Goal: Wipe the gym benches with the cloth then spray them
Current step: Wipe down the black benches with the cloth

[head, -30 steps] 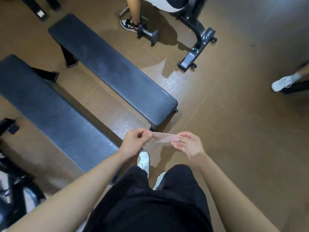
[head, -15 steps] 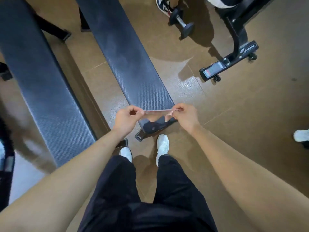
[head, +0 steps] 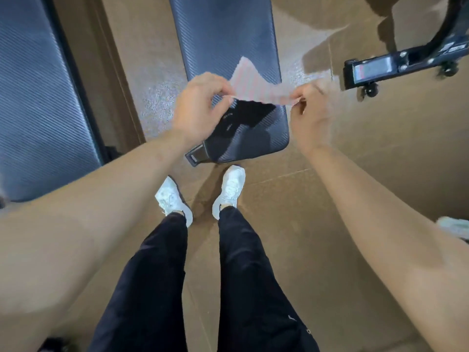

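A thin pinkish cloth (head: 256,83) with faint stripes is stretched between my two hands, held above the near end of a black padded gym bench (head: 225,34). My left hand (head: 200,107) pinches the cloth's left edge and my right hand (head: 311,107) pinches its right edge. One corner of the cloth sticks up over the bench pad. A second black bench (head: 38,92) runs parallel at the left. No spray bottle is in view.
The foot of a black exercise machine (head: 396,66) with small wheels stands on the brown floor at the upper right. My white shoes (head: 229,189) are just short of the bench end. A pale shoe of another person (head: 454,226) shows at the right edge.
I have stepped closer, so the near bench end now lies under my hands. The cloth has spread from a narrow strip into a wider sheet between both hands.
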